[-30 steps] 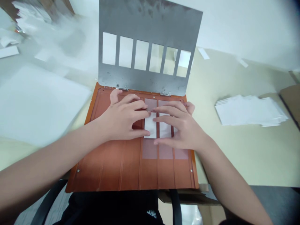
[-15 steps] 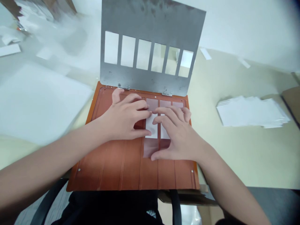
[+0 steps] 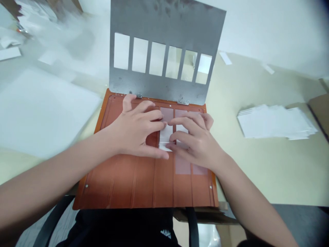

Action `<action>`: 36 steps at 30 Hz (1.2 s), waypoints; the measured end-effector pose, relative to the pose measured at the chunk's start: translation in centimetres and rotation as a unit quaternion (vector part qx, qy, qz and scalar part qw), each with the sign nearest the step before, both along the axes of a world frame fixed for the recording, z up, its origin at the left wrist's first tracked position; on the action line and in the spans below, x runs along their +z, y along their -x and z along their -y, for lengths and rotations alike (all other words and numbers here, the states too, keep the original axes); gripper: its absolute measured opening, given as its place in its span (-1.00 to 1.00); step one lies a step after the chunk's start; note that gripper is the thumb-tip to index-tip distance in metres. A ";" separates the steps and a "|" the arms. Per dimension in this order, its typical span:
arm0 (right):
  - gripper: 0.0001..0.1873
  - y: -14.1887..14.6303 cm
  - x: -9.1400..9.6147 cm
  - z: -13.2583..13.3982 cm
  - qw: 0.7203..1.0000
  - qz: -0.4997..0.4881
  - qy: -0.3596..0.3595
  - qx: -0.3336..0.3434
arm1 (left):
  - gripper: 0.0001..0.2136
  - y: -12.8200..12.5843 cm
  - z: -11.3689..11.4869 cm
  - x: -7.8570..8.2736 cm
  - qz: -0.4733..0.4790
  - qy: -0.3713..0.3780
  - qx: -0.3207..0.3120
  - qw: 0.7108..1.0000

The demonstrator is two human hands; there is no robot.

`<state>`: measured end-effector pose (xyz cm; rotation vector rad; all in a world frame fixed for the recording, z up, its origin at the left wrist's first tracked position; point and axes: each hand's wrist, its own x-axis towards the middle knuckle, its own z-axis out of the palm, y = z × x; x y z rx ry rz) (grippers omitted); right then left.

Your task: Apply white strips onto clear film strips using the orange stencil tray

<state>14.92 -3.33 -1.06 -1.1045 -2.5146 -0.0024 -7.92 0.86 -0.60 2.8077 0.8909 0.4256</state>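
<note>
An orange-brown jig board [image 3: 133,178] lies in front of me, its hinged metal stencil plate [image 3: 164,44] with several rectangular windows standing upright at the far edge. My left hand [image 3: 133,132] rests on the board, fingers closed round the left side of a small white strip [image 3: 165,135] in the middle channel. My right hand [image 3: 195,140] pinches the same strip from the right, thumb under its lower end. Translucent strips [image 3: 183,164] lie in the channels beneath my right hand.
A fanned pile of white sheets [image 3: 275,121] lies on the beige table at the right. A large white sheet [image 3: 43,109] lies at the left. Small white scraps [image 3: 224,58] sit behind the plate. A black chair arm [image 3: 191,226] shows below the board.
My right hand has drawn in towards the white strip and its thumb has come up under it. The strip's lower end has lifted from the channel. My left thumb has moved right.
</note>
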 end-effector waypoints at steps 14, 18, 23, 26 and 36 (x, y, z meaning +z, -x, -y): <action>-0.73 -0.2 0.0 -0.2 0.999 -0.029 0.016 -0.013 | -0.59 -0.3 0.3 -0.1 -0.007 0.002 0.010 1.000; -0.73 -0.2 0.2 -0.1 0.999 -0.041 0.030 -0.015 | -0.61 -0.4 0.4 0.0 -0.008 0.002 0.010 1.000; -0.79 0.2 -0.4 -0.2 0.998 -0.038 0.008 -0.058 | -0.64 -0.3 0.3 -0.2 -0.004 -0.013 0.013 1.000; -0.80 0.4 -0.8 -0.2 0.997 -0.025 -0.005 -0.072 | -0.65 -0.4 0.3 -0.1 -0.010 -0.007 0.012 1.000; -0.81 0.7 -1.1 -0.2 0.995 -0.009 -0.053 -0.080 | -0.65 -0.5 0.4 0.3 -0.022 0.025 0.015 0.999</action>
